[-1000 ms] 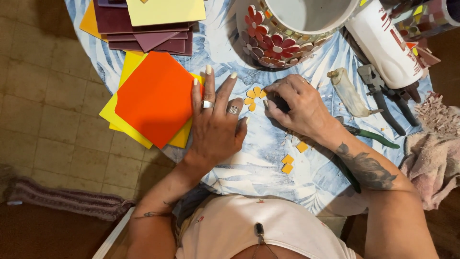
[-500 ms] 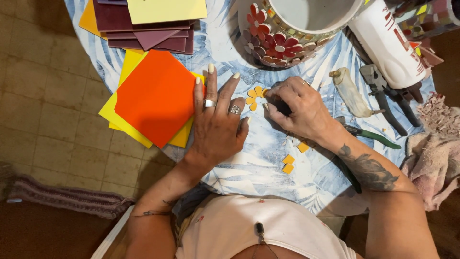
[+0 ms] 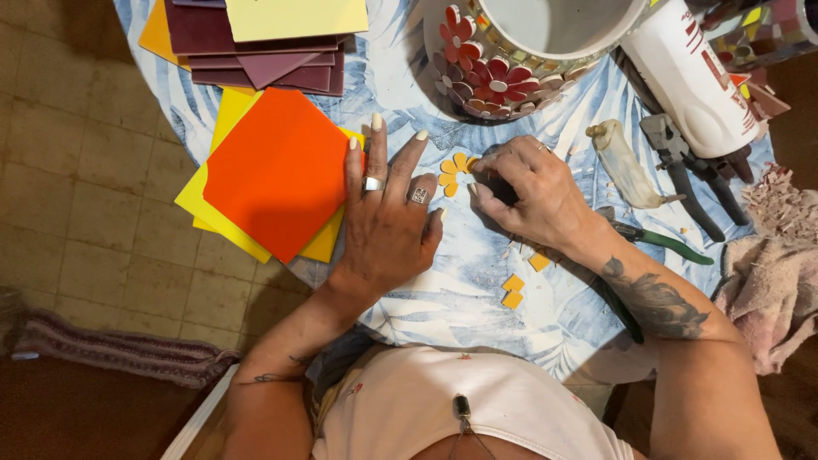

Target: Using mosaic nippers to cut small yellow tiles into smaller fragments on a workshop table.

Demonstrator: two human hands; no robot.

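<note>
Table (image 3: pixel 443 307) round, covered with a blue-and-white leaf-print cloth, its near edge curving just in front of the person's torso.

Left hand (image 3: pixel 388 213): lay flat and open, palm down, fingers spread, rings on two fingers; fingertips touched the right edge of the orange tile (image 3: pixel 277 170).

Right hand (image 3: pixel 528 192): fingers curled and pinched together at the yellow petal pieces (image 3: pixel 453 173), which formed a small flower on the cloth between both hands; whether a piece was actually gripped could not be told.

Two loose yellow chips (image 3: pixel 513 291) lay near, below the right wrist.

Orange tile rested on yellow tiles (image 3: pixel 223 213), overhanging the table's left edge. Stack of maroon tiles (image 3: pixel 256 51) topped by a pale yellow sheet (image 3: pixel 294 15), far left.

Mosaic pot (image 3: pixel 511 60) with red flower pattern, far centre. White bottle (image 3: pixel 690 81) with a printed label, far right, cylindrical. Tile nippers (image 3: pixel 686 166) beside it. Pink rag (image 3: pixel 767 281) at the right edge.

Open cloth remained near centre.
</note>
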